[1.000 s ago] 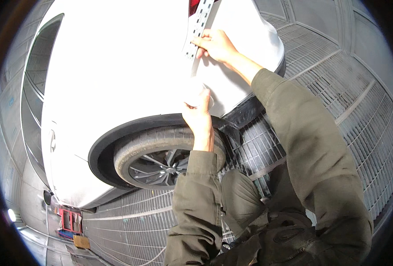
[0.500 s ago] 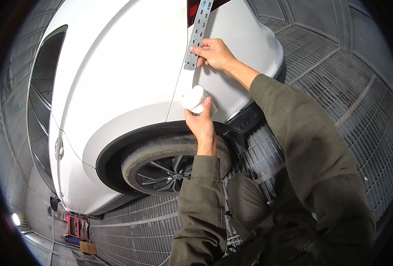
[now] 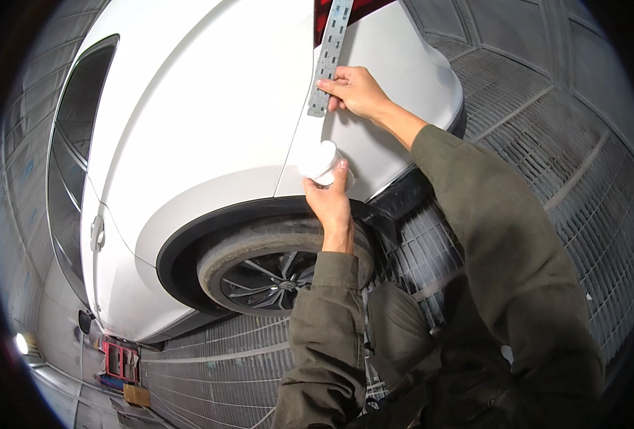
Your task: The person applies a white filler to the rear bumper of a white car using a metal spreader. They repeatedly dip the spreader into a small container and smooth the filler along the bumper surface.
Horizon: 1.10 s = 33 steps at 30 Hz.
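Note:
My right hand (image 3: pixel 356 91) pinches the lower part of a long grey strip (image 3: pixel 329 57) with rows of dark slots, thumb against its face. The strip slants up over the red tail light (image 3: pixel 363 8) and along the white car panel, beyond the upper edge of the view. Just below, my left hand (image 3: pixel 331 207) grips a small white cylinder (image 3: pixel 324 163) that looks like a roll, its thumb along the side. It is close to the white bodywork (image 3: pixel 210 107), above the rear wheel arch. White on white hides whether the cylinder touches the panel or joins the strip.
Below my hands is the car's rear wheel (image 3: pixel 285 282). A metal grate floor (image 3: pixel 531 121) runs under and beside the car. Grey wall panels (image 3: pixel 603 68) stand at the right. A red rack (image 3: pixel 122 361) and a cardboard box (image 3: pixel 136 395) are at the lower left.
The car, strip and both hands appear slightly further right in the view. Both hands keep their holds on the strip and the white cylinder, which seems slightly turned.

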### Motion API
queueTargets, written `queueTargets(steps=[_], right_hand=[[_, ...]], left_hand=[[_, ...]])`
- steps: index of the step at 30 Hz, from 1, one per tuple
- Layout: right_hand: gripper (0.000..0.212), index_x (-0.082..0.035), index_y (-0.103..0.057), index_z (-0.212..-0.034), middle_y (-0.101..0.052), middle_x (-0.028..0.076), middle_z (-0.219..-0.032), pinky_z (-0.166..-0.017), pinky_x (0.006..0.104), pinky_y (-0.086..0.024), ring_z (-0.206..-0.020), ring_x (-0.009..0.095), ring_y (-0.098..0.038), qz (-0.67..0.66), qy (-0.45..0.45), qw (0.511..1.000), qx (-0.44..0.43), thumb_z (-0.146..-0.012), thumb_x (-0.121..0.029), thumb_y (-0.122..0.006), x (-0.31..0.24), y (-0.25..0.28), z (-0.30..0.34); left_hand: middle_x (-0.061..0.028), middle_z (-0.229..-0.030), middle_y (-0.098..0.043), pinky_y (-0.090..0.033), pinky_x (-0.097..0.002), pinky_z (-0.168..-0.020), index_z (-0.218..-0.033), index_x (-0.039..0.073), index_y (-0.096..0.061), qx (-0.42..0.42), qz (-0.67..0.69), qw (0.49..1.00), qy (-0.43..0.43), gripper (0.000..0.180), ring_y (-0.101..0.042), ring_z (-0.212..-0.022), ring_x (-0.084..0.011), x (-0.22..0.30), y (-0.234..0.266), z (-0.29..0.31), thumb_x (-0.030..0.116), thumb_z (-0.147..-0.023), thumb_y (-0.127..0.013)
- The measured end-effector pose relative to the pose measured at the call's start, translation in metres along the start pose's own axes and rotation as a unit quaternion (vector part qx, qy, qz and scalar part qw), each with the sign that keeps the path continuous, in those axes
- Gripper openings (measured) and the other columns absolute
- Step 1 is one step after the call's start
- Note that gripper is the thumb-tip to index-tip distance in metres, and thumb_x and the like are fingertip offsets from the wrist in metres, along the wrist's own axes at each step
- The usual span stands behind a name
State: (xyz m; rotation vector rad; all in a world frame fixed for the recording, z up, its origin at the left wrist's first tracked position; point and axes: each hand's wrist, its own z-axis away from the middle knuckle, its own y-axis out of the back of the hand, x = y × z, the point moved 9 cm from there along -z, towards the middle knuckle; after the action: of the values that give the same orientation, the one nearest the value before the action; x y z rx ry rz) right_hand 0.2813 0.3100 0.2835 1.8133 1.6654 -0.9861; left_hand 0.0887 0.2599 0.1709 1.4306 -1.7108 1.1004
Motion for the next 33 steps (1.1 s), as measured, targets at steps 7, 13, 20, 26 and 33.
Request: queueTargets(steps=[7, 13, 20, 26, 33], right_hand=[[0.03, 0.001, -0.065, -0.084, -0.063, 0.005, -0.063, -0.051, 0.0296, -0.042, -0.051, 0.011, -0.054, 0.168, 0.089, 0.976, -0.106, -0.094, -0.025, -0.074, -0.036, -0.033, 0.02], [0.032, 0.003, -0.065, -0.082, -0.064, 0.01, -0.066, -0.057, 0.0358, -0.047, -0.062, 0.015, -0.06, 0.139, 0.035, 0.987, -0.07, -0.092, -0.025, -0.074, -0.038, -0.034, 0.016], [0.017, 0.002, -0.071, -0.097, -0.064, 0.001, -0.069, -0.051, 0.0242, -0.04, -0.059, 0.005, -0.053, 0.066, 0.001, 0.994, -0.089, -0.097, -0.016, -0.07, -0.032, -0.032, 0.021], [0.021, -0.003, -0.067, -0.102, -0.06, -0.004, -0.073, -0.054, 0.021, -0.041, -0.058, 0.004, -0.052, -0.001, -0.025, 0.999, -0.038, -0.102, -0.024, -0.068, -0.018, -0.02, 0.006], [0.022, -0.002, -0.065, -0.099, -0.065, 0.0, -0.078, -0.059, 0.0218, -0.045, -0.062, 0.006, -0.06, -0.02, -0.007, 1.0, -0.002, -0.101, -0.024, -0.068, -0.005, -0.014, 0.008]], left_hand=[[-0.0172, -0.115, -0.067, -0.052, -0.0362, -0.091, -0.124, -0.008, -0.055, 0.052, -0.108, 0.993, -0.015, 0.063, -0.064, -0.105, -0.023, 0.013, 0.008, -0.009, 0.02, -0.08, -0.09], [-0.0263, -0.127, -0.062, -0.047, -0.0428, -0.102, -0.136, -0.01, -0.047, 0.079, -0.178, 0.981, -0.015, 0.079, -0.062, -0.118, -0.0348, 0.013, 0.004, -0.007, 0.022, -0.078, -0.09], [-0.0248, -0.129, -0.061, -0.047, -0.0413, -0.103, -0.138, -0.011, -0.045, 0.135, -0.233, 0.962, -0.033, 0.082, -0.06, -0.119, -0.0327, 0.017, 0.005, 0.003, 0.025, -0.079, -0.09], [-0.0287, -0.136, -0.056, -0.043, -0.0451, -0.109, -0.143, -0.01, -0.044, 0.14, -0.126, 0.982, -0.014, 0.09, -0.055, -0.129, -0.0387, 0.004, 0.005, 0.004, 0.027, -0.077, -0.091], [-0.0171, -0.127, -0.063, -0.047, -0.0358, -0.102, -0.134, -0.008, -0.05, 0.144, 0.013, 0.988, -0.057, 0.071, -0.061, -0.115, -0.0226, 0.005, 0.001, 0.007, 0.01, -0.078, -0.09]])
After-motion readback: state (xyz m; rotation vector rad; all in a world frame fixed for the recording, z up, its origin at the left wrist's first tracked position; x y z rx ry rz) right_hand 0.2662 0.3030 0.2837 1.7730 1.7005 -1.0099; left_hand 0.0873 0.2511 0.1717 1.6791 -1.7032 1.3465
